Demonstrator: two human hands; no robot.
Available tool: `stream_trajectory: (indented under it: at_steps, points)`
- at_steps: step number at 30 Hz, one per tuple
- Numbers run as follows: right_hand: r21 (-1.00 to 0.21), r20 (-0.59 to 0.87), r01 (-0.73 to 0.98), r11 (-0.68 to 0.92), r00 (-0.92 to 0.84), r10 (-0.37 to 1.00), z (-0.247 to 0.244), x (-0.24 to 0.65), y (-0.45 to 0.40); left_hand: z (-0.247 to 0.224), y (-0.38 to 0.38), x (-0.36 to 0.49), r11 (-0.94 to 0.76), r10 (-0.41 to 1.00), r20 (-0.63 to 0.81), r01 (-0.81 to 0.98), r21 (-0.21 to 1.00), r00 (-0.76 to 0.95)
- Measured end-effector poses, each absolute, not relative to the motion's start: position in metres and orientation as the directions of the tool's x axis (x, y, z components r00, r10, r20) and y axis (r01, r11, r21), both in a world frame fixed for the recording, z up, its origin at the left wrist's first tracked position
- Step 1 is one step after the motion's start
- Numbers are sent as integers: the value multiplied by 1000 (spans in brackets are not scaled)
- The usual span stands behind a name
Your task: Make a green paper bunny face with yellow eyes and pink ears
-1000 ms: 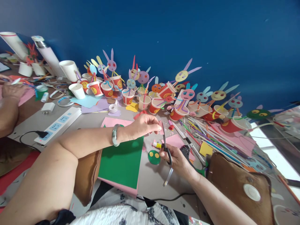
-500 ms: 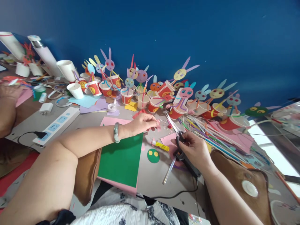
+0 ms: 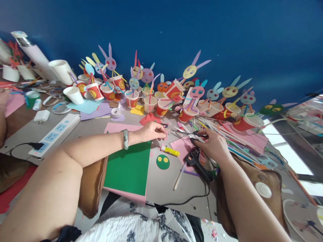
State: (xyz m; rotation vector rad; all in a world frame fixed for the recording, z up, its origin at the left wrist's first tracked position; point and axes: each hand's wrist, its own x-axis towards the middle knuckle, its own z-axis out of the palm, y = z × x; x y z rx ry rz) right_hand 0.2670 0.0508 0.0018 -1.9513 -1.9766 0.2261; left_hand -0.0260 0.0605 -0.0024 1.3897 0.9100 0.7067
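Note:
Near the table's middle, my left hand [image 3: 150, 131] pinches a small pink paper piece [image 3: 165, 135]. My right hand [image 3: 214, 144] holds black-handled scissors [image 3: 199, 133], whose blades point left toward that piece. Below them lie a yellow glue stick [image 3: 170, 151] and a green paper disc [image 3: 163, 162] with two yellow ovals. A black glue gun [image 3: 199, 164] with a clear stick rests on the table under my right hand. Green paper [image 3: 127, 168] lies over a pink sheet beneath my left wrist.
Paper cups [image 3: 164, 107] with paper rabbit figures line the blue wall. A power strip [image 3: 57, 134] is at left, with another person's arm [image 3: 3, 114] beyond it. Pipe cleaners [image 3: 242, 151] and a brown cushion [image 3: 252, 191] are at right.
My right hand has turned the scissors so their blades point left, closer to my left hand. The whole view has shifted slightly.

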Motion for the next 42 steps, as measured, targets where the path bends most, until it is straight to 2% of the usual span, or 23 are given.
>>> stream_trajectory:
  at_steps: [4, 11, 15, 20, 23, 25, 27, 31, 33, 37, 42]
  points:
    - [-291, 156, 956, 45, 1, 988, 0, 271, 54, -2, 61, -25, 101, 854, -147, 118, 988, 498]
    - [-193, 145, 980, 52, -24, 989, 3, 269, 52, -7, 64, -27, 35, 854, -137, 207, 978, 503]
    - [-205, 147, 976, 74, -44, 988, 3, 269, 52, -5, 65, -29, -16, 825, -155, 297, 955, 543]
    - [-194, 104, 978, 72, -53, 993, 5, 270, 52, -6, 67, -33, -205, 823, -68, 407, 890, 564]
    - [-242, 126, 966, 86, -57, 990, 7, 266, 49, -10, 67, -34, -272, 824, -37, 454, 849, 565]
    - [-306, 196, 938, 165, -107, 975, 9, 260, 43, -11, 67, -33, -297, 822, -35, 480, 825, 568]
    - [-342, 255, 887, 310, -230, 939, 10, 249, 34, -12, 67, -32, -310, 821, -39, 501, 808, 570]
    - [-227, 224, 802, 552, -509, 831, 7, 222, 12, -13, 67, -32, -344, 818, -34, 535, 772, 574]
    - [-154, 162, 758, 634, -613, 773, 2, 212, 5, -14, 68, -32, -375, 800, -33, 542, 752, 599]
    - [-88, 53, 748, 658, -656, 753, -9, 203, 1, -14, 67, -32, -392, 778, -25, 516, 762, 628]
    - [-82, 41, 746, 661, -660, 750, -13, 206, 5, -10, 67, -32, -350, 816, 6, 485, 802, 578]
